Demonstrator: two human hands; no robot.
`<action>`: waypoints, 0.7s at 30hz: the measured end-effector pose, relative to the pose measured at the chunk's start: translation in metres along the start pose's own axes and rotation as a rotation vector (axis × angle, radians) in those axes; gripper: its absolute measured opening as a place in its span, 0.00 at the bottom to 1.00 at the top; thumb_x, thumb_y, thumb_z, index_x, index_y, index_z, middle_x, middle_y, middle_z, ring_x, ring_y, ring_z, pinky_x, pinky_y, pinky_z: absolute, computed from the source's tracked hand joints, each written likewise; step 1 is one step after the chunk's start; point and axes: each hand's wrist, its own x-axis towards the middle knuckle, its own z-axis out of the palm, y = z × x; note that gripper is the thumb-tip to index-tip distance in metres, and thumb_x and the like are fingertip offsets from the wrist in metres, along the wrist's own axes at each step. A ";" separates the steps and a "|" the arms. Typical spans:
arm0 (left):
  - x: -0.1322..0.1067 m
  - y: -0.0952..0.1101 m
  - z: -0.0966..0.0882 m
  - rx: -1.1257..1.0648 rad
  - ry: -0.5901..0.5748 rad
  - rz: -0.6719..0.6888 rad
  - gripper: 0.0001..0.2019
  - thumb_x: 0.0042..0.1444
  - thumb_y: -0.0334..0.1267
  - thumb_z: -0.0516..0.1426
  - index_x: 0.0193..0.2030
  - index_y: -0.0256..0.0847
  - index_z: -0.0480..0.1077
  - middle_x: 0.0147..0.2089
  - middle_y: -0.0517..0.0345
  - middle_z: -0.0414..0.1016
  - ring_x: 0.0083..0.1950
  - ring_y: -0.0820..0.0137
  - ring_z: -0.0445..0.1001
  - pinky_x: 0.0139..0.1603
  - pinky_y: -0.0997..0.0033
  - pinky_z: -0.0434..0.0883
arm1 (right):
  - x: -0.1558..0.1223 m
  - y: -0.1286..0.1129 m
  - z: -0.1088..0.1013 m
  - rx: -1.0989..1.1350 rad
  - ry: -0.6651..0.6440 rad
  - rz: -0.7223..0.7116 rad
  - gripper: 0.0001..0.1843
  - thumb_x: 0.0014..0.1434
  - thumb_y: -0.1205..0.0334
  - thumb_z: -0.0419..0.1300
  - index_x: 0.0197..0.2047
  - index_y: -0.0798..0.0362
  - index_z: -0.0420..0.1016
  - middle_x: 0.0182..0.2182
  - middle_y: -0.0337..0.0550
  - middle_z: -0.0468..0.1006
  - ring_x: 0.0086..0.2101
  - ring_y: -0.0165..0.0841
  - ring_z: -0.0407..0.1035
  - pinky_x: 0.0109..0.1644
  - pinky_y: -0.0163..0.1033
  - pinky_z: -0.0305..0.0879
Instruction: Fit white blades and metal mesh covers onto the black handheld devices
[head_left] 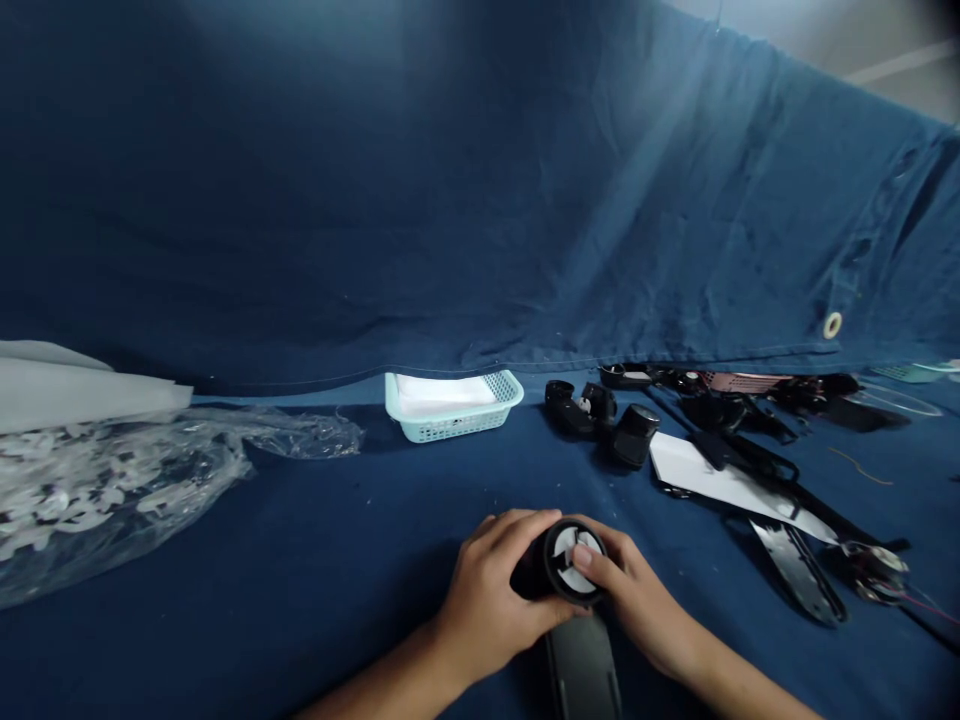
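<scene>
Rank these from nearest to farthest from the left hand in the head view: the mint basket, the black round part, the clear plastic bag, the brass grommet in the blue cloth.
1. black round part, held by the left hand
2. mint basket, ahead on the table
3. clear plastic bag, far left
4. brass grommet, up right on the hanging cloth

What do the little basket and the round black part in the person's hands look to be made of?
The basket looks like pale green moulded plastic, judging by its perforated lattice walls. The round black part, held by the left hand and right hand, seems matte plastic with a white insert; unsure.
</scene>
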 end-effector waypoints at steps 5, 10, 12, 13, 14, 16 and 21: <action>0.001 0.001 0.000 -0.046 -0.038 -0.092 0.34 0.40 0.41 0.72 0.54 0.44 0.67 0.49 0.55 0.77 0.48 0.63 0.76 0.51 0.63 0.72 | 0.000 0.012 -0.004 0.142 0.080 0.141 0.26 0.56 0.45 0.65 0.54 0.49 0.73 0.45 0.43 0.78 0.48 0.41 0.68 0.54 0.44 0.63; 0.007 0.002 -0.002 -0.154 -0.071 -0.298 0.30 0.39 0.37 0.72 0.52 0.45 0.70 0.49 0.57 0.77 0.49 0.64 0.75 0.51 0.66 0.71 | 0.001 0.017 -0.009 0.448 -0.118 0.200 0.26 0.60 0.44 0.59 0.57 0.48 0.69 0.51 0.47 0.76 0.50 0.42 0.70 0.51 0.46 0.66; 0.010 0.000 -0.001 -0.223 -0.076 -0.398 0.30 0.41 0.38 0.71 0.52 0.45 0.71 0.49 0.58 0.77 0.50 0.63 0.75 0.52 0.65 0.70 | 0.003 0.014 -0.010 0.491 -0.194 0.184 0.22 0.64 0.49 0.57 0.58 0.47 0.69 0.51 0.47 0.76 0.47 0.40 0.72 0.48 0.44 0.68; 0.011 -0.001 -0.001 -0.265 -0.080 -0.446 0.29 0.42 0.39 0.71 0.53 0.45 0.70 0.50 0.57 0.77 0.50 0.63 0.75 0.53 0.64 0.70 | 0.005 0.011 -0.011 0.503 -0.218 0.186 0.20 0.65 0.52 0.57 0.58 0.47 0.69 0.51 0.47 0.76 0.47 0.39 0.72 0.46 0.42 0.68; 0.012 -0.003 -0.001 -0.308 -0.083 -0.487 0.29 0.44 0.39 0.70 0.54 0.45 0.70 0.50 0.57 0.77 0.51 0.62 0.74 0.54 0.63 0.70 | 0.006 0.009 -0.011 0.512 -0.236 0.194 0.19 0.66 0.55 0.56 0.58 0.47 0.70 0.52 0.47 0.76 0.46 0.38 0.72 0.45 0.40 0.69; 0.014 -0.006 -0.002 -0.375 -0.092 -0.537 0.28 0.47 0.40 0.68 0.56 0.45 0.69 0.53 0.56 0.76 0.54 0.62 0.73 0.57 0.62 0.69 | 0.008 0.005 -0.010 0.524 -0.241 0.219 0.17 0.66 0.58 0.55 0.58 0.47 0.70 0.52 0.47 0.76 0.47 0.37 0.72 0.44 0.39 0.69; 0.016 -0.006 -0.005 -0.437 -0.137 -0.540 0.29 0.52 0.40 0.65 0.61 0.44 0.64 0.58 0.54 0.72 0.57 0.61 0.71 0.58 0.60 0.67 | 0.011 0.004 -0.009 0.557 -0.198 0.203 0.19 0.66 0.60 0.56 0.60 0.44 0.68 0.54 0.44 0.75 0.51 0.35 0.70 0.53 0.41 0.66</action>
